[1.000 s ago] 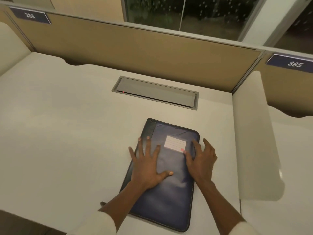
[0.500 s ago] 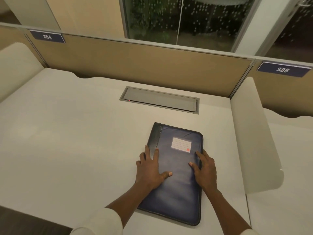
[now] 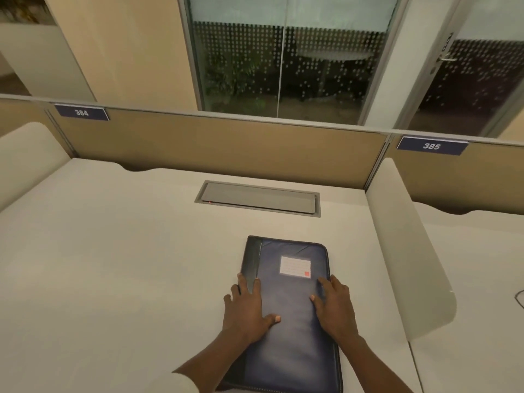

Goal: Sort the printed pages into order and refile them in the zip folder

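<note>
A dark blue zip folder (image 3: 292,330) lies closed and flat on the white desk (image 3: 113,265), its long side running away from me. A white label with a red mark (image 3: 295,266) sits on its cover near the far end. My left hand (image 3: 245,310) rests flat on the folder's left edge, fingers spread, thumb on the cover. Along the right edge my right hand (image 3: 334,306) rests with fingers nearly straight, tips at the zip side. No printed pages are visible.
A grey cable hatch (image 3: 259,198) is set into the desk behind the folder. A tan partition (image 3: 226,143) closes the back, with plates 384 (image 3: 81,112) and 385 (image 3: 431,146). A white side divider (image 3: 408,251) stands at the right.
The camera has tilted upward, showing more of the window. Both hands have slid slightly toward me along the folder's edges. The folder stays closed on the desk.
</note>
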Demonstrator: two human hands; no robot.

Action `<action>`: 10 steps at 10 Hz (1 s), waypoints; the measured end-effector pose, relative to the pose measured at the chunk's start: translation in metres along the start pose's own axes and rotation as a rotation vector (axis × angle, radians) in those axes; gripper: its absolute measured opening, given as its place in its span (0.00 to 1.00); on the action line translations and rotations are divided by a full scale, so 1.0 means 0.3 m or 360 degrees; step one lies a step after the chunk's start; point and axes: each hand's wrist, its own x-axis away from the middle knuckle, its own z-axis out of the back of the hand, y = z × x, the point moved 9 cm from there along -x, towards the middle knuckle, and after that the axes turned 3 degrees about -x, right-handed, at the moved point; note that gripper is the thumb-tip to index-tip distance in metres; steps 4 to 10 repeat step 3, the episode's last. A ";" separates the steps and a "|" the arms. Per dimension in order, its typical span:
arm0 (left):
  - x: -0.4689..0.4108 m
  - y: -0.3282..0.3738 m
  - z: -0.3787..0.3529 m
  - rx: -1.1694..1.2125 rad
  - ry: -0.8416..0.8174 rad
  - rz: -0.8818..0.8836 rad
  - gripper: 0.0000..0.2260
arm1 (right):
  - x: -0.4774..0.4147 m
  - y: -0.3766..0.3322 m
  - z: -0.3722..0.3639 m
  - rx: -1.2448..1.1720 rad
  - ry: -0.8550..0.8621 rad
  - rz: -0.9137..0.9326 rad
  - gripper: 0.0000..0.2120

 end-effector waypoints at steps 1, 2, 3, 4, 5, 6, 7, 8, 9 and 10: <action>-0.018 0.018 0.072 -0.0111 0.0018 -0.0080 0.45 | 0.028 -0.080 0.039 0.0208 0.0043 0.0100 0.31; -0.052 0.036 0.181 -0.0230 0.0071 -0.0158 0.44 | 0.021 -0.186 0.090 0.0172 0.0121 0.0270 0.33; -0.075 0.083 0.315 -0.0348 0.0176 -0.0301 0.44 | -0.012 -0.296 0.171 0.0193 0.0125 0.0377 0.33; -0.075 0.083 0.315 -0.0348 0.0176 -0.0301 0.44 | -0.012 -0.296 0.171 0.0193 0.0125 0.0377 0.33; -0.075 0.083 0.315 -0.0348 0.0176 -0.0301 0.44 | -0.012 -0.296 0.171 0.0193 0.0125 0.0377 0.33; -0.075 0.083 0.315 -0.0348 0.0176 -0.0301 0.44 | -0.012 -0.296 0.171 0.0193 0.0125 0.0377 0.33; -0.075 0.083 0.315 -0.0348 0.0176 -0.0301 0.44 | -0.012 -0.296 0.171 0.0193 0.0125 0.0377 0.33; -0.075 0.083 0.315 -0.0348 0.0176 -0.0301 0.44 | -0.012 -0.296 0.171 0.0193 0.0125 0.0377 0.33; -0.075 0.083 0.315 -0.0348 0.0176 -0.0301 0.44 | -0.012 -0.296 0.171 0.0193 0.0125 0.0377 0.33; -0.075 0.083 0.315 -0.0348 0.0176 -0.0301 0.44 | -0.012 -0.296 0.171 0.0193 0.0125 0.0377 0.33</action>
